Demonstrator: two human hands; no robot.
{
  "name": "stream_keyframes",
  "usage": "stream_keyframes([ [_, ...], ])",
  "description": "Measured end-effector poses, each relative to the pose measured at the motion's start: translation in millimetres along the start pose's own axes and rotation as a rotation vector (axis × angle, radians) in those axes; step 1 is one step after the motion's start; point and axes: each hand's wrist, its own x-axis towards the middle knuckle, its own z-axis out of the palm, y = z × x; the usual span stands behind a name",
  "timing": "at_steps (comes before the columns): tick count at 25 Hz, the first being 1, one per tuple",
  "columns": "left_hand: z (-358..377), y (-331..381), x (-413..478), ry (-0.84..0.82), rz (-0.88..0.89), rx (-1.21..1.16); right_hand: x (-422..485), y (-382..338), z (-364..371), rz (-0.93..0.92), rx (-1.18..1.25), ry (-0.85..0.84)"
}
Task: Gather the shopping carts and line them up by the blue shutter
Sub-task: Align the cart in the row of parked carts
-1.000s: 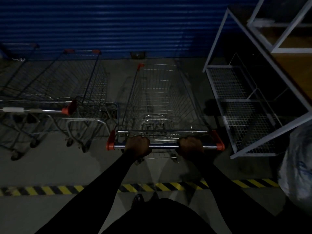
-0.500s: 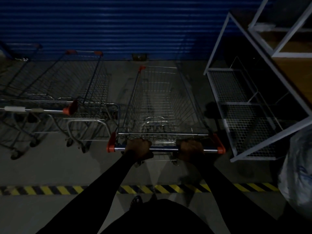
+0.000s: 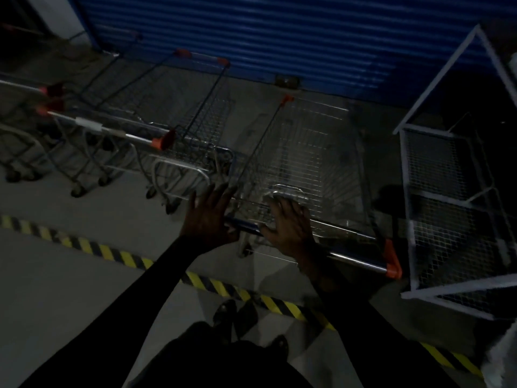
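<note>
left hand (image 3: 208,217): open, fingers straight and spread, pointing toward the shutter, palm down over the left end of the handle bar. grips nothing.
right hand (image 3: 289,224): also open, fingers fanned, palm down across the bar, thumb out to the left. no finger curls round the bar.
contact: cannot tell if the palms rest on the bar or hover just above it; the frame is dim and blurred.
arms: both in dark sleeves (image 3: 134,312), reaching forward and converging toward the bar. right wrist crosses over it.
handle bar (image 3: 358,260): chrome with an orange cap at the right end. left end hidden under the left hand.
cart (image 3: 307,152): wire basket, nose toward the blue shutter (image 3: 279,37), orange front corner near the shutter's base. stands between the neighbouring cart and the white wire rack.
neighbouring cart (image 3: 207,127): just beside it on the left, roughly parallel, nose also toward the shutter, orange cap on its handle.
further carts (image 3: 47,107): left of that one, in the same row, dim.
white wire rack (image 3: 447,191): right of the cart, near the handle's capped end.
hazard stripe (image 3: 112,253): yellow and black, runs across the floor (image 3: 70,289) under the arms.
shoes (image 3: 223,312): dark, at the stripe.
</note>
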Motion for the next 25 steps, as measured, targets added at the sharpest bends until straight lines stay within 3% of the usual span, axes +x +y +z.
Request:
stream_keyframes([
  [7, -18, -111, -53, -0.053, -0.265, -0.014, 58, -113, 31, -0.218, 0.009, -0.012],
  [16, -58, -318, -49, -0.070, -0.167, 0.034, 159, -281, 85, -0.168, 0.048, 0.016],
  [25, -72, -427, 26, -0.122, -0.144, 0.046, 258, -354, 105, -0.065, -0.057, -0.002],
])
